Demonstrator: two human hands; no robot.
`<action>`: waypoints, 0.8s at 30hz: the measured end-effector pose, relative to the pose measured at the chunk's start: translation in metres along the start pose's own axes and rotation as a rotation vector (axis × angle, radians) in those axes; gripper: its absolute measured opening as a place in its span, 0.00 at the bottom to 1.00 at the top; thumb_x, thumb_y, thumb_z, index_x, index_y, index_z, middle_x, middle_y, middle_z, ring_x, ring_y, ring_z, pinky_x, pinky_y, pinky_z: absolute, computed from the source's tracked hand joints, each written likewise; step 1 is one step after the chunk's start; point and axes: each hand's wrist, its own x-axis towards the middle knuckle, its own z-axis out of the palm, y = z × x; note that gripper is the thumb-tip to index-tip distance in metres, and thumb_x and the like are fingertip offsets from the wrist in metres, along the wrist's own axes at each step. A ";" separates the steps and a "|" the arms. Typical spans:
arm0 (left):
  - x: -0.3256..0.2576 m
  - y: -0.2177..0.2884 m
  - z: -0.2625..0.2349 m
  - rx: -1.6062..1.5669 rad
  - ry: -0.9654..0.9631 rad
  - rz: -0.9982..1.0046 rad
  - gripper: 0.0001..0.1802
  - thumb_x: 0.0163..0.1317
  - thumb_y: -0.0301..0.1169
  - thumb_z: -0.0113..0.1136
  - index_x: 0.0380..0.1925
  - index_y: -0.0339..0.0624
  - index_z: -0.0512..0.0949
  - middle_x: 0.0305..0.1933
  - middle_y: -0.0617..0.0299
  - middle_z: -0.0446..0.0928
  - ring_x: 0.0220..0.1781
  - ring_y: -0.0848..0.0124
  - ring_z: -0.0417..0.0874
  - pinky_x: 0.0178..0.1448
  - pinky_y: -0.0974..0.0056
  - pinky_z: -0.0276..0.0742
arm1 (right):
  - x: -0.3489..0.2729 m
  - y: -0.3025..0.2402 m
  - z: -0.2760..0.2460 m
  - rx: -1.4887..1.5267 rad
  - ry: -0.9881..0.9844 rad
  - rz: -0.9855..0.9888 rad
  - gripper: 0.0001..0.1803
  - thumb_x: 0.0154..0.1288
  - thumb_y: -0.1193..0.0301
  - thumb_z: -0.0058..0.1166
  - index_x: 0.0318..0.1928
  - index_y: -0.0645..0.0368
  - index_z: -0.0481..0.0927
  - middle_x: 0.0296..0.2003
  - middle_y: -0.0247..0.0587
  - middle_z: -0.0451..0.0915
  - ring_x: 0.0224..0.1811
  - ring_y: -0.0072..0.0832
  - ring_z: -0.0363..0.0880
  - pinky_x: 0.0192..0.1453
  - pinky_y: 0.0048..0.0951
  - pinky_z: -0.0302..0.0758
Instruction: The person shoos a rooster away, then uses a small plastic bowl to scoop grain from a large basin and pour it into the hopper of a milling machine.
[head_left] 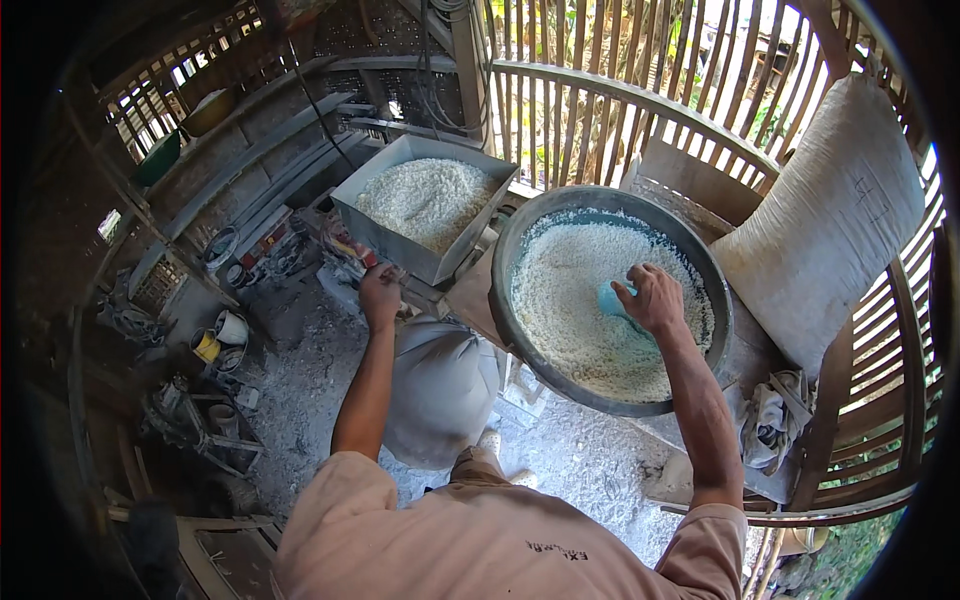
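My left hand (379,297) is closed round something small at the lower corner of the square metal hopper (370,232) of white shreds; further right, my right hand (652,298) grips a light-blue scoop (611,300) sunk into the shredded white heap in the big round basin (506,262), a full sack (826,222) leaning just beyond

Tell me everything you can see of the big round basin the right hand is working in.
The big round dark metal basin is wide and shallow, with a thick rolled rim. It sits upright on a raised wooden surface beside the slatted railing, and is largely filled with white crumbly grated material. The right hand reaches into it, holding a small light-blue scoop against the white heap. A grey rectangular metal tray with the same white material stands just to its left.
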 end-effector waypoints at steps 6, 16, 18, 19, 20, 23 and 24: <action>0.023 0.023 -0.024 -0.682 -0.139 -0.866 0.12 0.64 0.40 0.64 0.39 0.45 0.79 0.31 0.64 0.81 0.23 0.75 0.79 0.20 0.69 0.64 | -0.001 0.004 0.002 0.000 0.003 -0.005 0.19 0.61 0.55 0.61 0.36 0.59 0.83 0.36 0.44 0.82 0.43 0.42 0.82 0.50 0.41 0.76; 0.029 0.005 -0.017 -0.980 -0.119 -0.841 0.10 0.61 0.33 0.69 0.38 0.49 0.77 0.23 0.66 0.77 0.19 0.77 0.77 0.16 0.74 0.64 | 0.001 0.001 0.001 -0.001 -0.005 -0.016 0.18 0.62 0.55 0.61 0.36 0.59 0.82 0.35 0.44 0.81 0.43 0.42 0.82 0.49 0.41 0.76; 0.030 0.008 -0.015 -0.996 -0.084 -0.895 0.09 0.61 0.31 0.68 0.39 0.49 0.77 0.23 0.66 0.76 0.18 0.76 0.76 0.15 0.73 0.65 | 0.001 0.001 0.000 0.007 -0.032 0.014 0.18 0.62 0.55 0.60 0.37 0.59 0.83 0.36 0.43 0.81 0.43 0.42 0.82 0.50 0.41 0.76; 0.030 0.009 -0.015 -0.996 -0.087 -0.896 0.09 0.61 0.31 0.68 0.39 0.49 0.77 0.23 0.66 0.76 0.18 0.76 0.76 0.15 0.73 0.65 | 0.000 0.000 0.000 0.007 -0.032 0.017 0.18 0.62 0.55 0.60 0.37 0.59 0.83 0.36 0.43 0.81 0.43 0.42 0.82 0.50 0.41 0.76; 0.030 0.007 -0.015 -1.010 -0.077 -0.889 0.10 0.61 0.31 0.68 0.39 0.48 0.77 0.23 0.65 0.76 0.18 0.76 0.76 0.15 0.73 0.66 | 0.000 -0.001 0.000 -0.001 -0.031 0.010 0.18 0.62 0.55 0.60 0.37 0.59 0.83 0.37 0.43 0.82 0.44 0.42 0.82 0.50 0.40 0.76; 0.030 0.006 -0.014 -1.045 -0.049 -0.887 0.11 0.61 0.29 0.68 0.41 0.47 0.76 0.24 0.64 0.76 0.18 0.75 0.75 0.16 0.72 0.66 | 0.001 -0.001 0.001 -0.010 -0.033 0.005 0.19 0.63 0.55 0.60 0.39 0.59 0.83 0.38 0.43 0.82 0.45 0.41 0.82 0.51 0.40 0.76; 0.030 0.007 -0.013 -1.066 -0.030 -0.891 0.12 0.61 0.29 0.68 0.42 0.46 0.76 0.24 0.63 0.76 0.18 0.74 0.75 0.16 0.72 0.67 | 0.001 0.000 0.001 -0.012 -0.037 0.008 0.19 0.63 0.55 0.60 0.39 0.60 0.83 0.39 0.43 0.82 0.45 0.41 0.82 0.51 0.40 0.76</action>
